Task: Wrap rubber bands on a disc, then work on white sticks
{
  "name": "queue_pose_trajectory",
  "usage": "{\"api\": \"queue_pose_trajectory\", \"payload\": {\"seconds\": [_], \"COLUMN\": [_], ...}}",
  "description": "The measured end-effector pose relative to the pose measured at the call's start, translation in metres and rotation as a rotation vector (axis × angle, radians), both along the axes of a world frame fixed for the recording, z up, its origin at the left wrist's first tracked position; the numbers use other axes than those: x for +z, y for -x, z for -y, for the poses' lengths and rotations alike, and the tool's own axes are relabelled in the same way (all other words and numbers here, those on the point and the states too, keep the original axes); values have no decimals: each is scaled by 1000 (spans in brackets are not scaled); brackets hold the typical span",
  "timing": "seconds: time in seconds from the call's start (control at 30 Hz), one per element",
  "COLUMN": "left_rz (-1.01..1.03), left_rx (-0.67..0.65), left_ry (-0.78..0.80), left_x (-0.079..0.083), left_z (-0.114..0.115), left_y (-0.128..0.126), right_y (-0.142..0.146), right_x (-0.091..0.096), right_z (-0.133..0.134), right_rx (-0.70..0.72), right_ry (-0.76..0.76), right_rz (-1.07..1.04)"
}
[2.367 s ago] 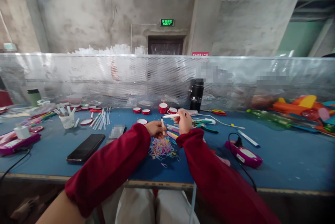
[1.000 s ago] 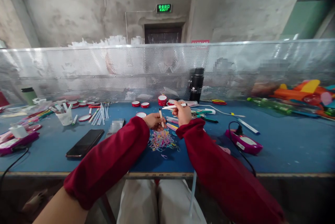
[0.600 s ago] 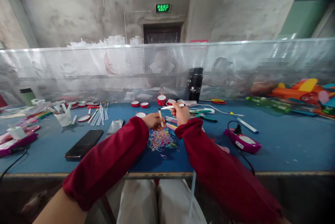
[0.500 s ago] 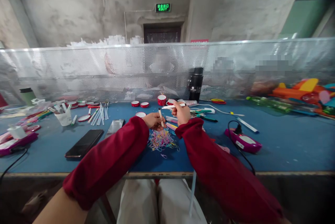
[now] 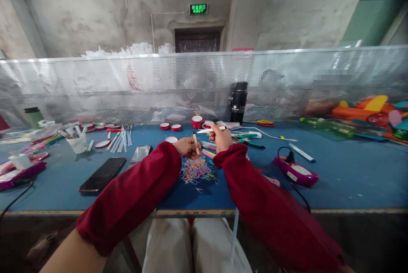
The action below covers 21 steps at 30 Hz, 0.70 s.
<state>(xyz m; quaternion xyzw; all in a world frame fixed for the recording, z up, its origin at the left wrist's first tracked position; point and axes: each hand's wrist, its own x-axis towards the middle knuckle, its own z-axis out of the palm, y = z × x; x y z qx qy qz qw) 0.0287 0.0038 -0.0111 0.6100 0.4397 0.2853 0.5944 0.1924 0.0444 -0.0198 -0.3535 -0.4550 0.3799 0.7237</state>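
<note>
Two hands busy: left hand, fingers pinched on pale stick, long axis near upright, top leaning slightly left, near heap of loops; right hand, fingers curled round white pen, almost level, tip leftward by stick's top, contact unclear to me. Wall sign reads EXIT; black flask, lettering illegible

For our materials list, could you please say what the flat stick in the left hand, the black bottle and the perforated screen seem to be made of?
Flat stick: probably matte wood, by its pale tan colour; possibly card.
Black bottle: perhaps coated metal, by its smooth, dark body with a faint sheen; possibly plastic.
Perforated screen: likely bare metal, shiny, by its silvery reflections and punched holes.
</note>
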Motion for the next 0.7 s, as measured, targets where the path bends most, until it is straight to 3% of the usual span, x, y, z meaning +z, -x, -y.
{"api": "queue_pose_trajectory", "payload": {"seconds": [0.7], "left_rz": [33], "left_rx": [-11], "left_ry": [-13], "left_x": [-2], "left_z": [-1], "left_y": [0], "right_y": [0], "right_x": [-2], "right_z": [-4], "right_rx": [-14], "right_ry": [6], "right_rz": [3]}}
